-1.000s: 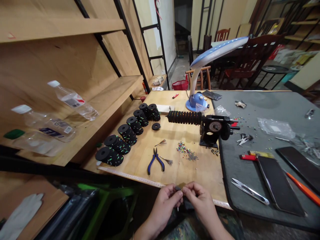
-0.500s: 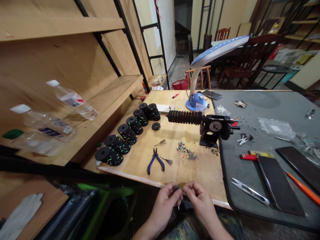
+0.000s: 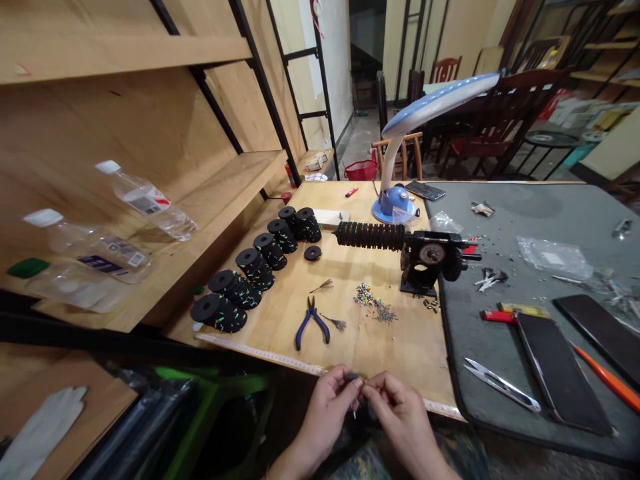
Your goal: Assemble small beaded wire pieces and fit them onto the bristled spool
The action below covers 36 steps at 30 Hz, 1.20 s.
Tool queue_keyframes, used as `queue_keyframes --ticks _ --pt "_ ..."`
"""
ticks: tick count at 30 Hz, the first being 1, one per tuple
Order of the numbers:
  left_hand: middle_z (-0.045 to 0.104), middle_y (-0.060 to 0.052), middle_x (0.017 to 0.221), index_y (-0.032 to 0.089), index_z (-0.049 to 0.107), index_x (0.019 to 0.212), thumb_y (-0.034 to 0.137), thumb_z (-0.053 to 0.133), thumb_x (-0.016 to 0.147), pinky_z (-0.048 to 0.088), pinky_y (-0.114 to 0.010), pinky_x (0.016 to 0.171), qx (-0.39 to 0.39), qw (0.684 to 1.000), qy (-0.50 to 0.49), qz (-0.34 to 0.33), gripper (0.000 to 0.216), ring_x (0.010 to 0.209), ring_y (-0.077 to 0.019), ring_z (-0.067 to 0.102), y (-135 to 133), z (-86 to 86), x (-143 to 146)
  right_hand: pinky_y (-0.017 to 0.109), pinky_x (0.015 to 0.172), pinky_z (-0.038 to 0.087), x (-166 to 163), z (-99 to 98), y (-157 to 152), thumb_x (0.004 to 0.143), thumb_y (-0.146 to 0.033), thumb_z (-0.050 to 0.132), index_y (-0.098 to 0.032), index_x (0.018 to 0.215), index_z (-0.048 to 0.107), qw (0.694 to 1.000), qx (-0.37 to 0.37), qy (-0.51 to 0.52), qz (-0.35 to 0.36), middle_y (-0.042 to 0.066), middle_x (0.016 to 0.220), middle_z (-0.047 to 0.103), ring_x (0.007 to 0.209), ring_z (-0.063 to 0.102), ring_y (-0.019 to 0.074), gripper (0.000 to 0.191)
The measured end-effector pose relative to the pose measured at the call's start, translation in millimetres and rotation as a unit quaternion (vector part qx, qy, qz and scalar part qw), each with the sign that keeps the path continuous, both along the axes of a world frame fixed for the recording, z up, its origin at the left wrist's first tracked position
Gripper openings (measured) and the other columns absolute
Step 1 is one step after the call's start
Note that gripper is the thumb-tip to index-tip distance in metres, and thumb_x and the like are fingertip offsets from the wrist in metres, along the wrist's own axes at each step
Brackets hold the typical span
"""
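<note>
Close together at the table's front edge, both hands are pinched. My left hand [image 3: 334, 405] grips a small dark piece, with a thin white tip sticking out below the fingers; its kind is too small to make out. Thumb and fingertips of my right hand [image 3: 396, 405] press together right beside it, and whatever they hold is hidden. Beyond the hands lie blue-handled pliers [image 3: 312, 324], two small bristly tufts on stems [image 3: 333, 323], a pile of coloured beads [image 3: 367, 295] and a heap of tiny grey metal pieces [image 3: 385, 313].
Black foam spools [image 3: 220, 313] line the table's left side. A black hand-cranked device [image 3: 425, 260] carries a row of black discs. Behind it stands a blue lamp [image 3: 393, 203]. Thread snips [image 3: 501, 385], a phone [image 3: 560, 373] and lighters [image 3: 497, 315] rest on the grey mat [image 3: 470, 420].
My right hand has shifted slightly left, and its fingertips now meet those of my left hand. The white tip has moved a little to the left. Objects on the table stay put.
</note>
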<state>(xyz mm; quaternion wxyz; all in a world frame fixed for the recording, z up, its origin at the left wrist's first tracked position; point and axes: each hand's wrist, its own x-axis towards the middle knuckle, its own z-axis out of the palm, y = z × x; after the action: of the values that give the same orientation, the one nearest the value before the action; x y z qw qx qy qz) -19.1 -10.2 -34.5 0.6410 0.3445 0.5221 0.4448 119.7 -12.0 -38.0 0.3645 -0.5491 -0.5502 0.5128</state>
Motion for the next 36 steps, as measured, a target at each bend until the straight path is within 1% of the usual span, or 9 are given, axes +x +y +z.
queue_keyframes --ticks 4,10,20,25,31,33,36 --pt "0.050 0.005 0.061 0.016 0.053 0.070 0.037 0.067 0.078 0.036 -0.021 0.054 0.009 1.000 0.026 -0.008 0.026 0.055 -0.0094 0.045 0 0.4 -1 0.023 0.051 0.032 -1 1.3 -1 0.085 -0.044 0.054 -0.017 0.067 0.061 1.000 0.000 -0.011 0.019 -0.004 0.055 0.048 0.052 0.041 0.0126 0.033" --pt "0.049 0.005 0.059 0.016 0.053 0.069 0.040 0.067 0.078 0.036 -0.021 0.053 0.024 0.999 0.044 -0.017 0.029 0.054 -0.0096 0.045 1 2.5 -1 0.023 0.050 0.032 -1 -0.3 0 0.085 -0.045 0.054 -0.018 0.065 0.061 1.000 -0.001 -0.018 0.020 -0.004 0.055 0.048 0.052 0.041 0.0127 0.034" --pt "0.049 0.004 0.056 0.018 0.052 0.064 0.043 0.067 0.078 0.037 -0.021 0.053 0.053 0.994 0.091 -0.017 0.032 0.054 -0.0108 0.045 2 16.5 -1 0.023 0.048 0.030 -2 4.0 3 0.082 -0.048 0.056 -0.018 0.062 0.057 1.000 -0.009 -0.024 0.005 -0.004 0.053 0.045 0.051 0.039 0.0124 0.036" --pt "0.050 0.003 0.058 0.017 0.054 0.066 0.041 0.065 0.079 0.036 -0.021 0.053 0.059 0.990 0.123 -0.027 0.029 0.055 -0.0115 0.045 1 16.8 -3 0.023 0.048 0.031 -1 0.5 4 0.084 -0.044 0.055 -0.018 0.064 0.059 0.999 0.003 -0.044 0.005 -0.004 0.053 0.048 0.050 0.042 0.0128 0.033" --pt "0.050 0.002 0.061 0.016 0.055 0.066 0.033 0.062 0.082 0.036 -0.022 0.055 0.081 0.981 0.172 -0.046 0.024 0.059 -0.0127 0.045 1 13.9 -7 0.023 0.052 0.037 4 -0.7 5 0.085 -0.041 0.056 -0.019 0.071 0.065 0.997 0.027 -0.067 0.006 -0.001 0.058 0.059 0.054 0.052 0.0153 0.027" --pt "0.049 0.002 0.060 0.017 0.055 0.066 0.034 0.063 0.081 0.036 -0.021 0.054 0.076 0.983 0.160 -0.047 0.025 0.058 -0.0125 0.045 1 13.0 -6 0.023 0.051 0.037 4 1.4 5 0.085 -0.039 0.056 -0.019 0.071 0.065 0.997 0.031 -0.069 0.005 -0.001 0.057 0.060 0.052 0.052 0.0154 0.027" --pt "0.048 0.004 0.058 0.017 0.054 0.067 0.038 0.064 0.080 0.036 -0.021 0.053 0.055 0.991 0.115 -0.044 0.027 0.056 -0.0117 0.045 3 13.0 -6 0.023 0.049 0.036 5 6.8 4 0.085 -0.038 0.056 -0.019 0.068 0.065 0.997 0.040 -0.072 0.010 0.000 0.056 0.061 0.050 0.052 0.0151 0.027"
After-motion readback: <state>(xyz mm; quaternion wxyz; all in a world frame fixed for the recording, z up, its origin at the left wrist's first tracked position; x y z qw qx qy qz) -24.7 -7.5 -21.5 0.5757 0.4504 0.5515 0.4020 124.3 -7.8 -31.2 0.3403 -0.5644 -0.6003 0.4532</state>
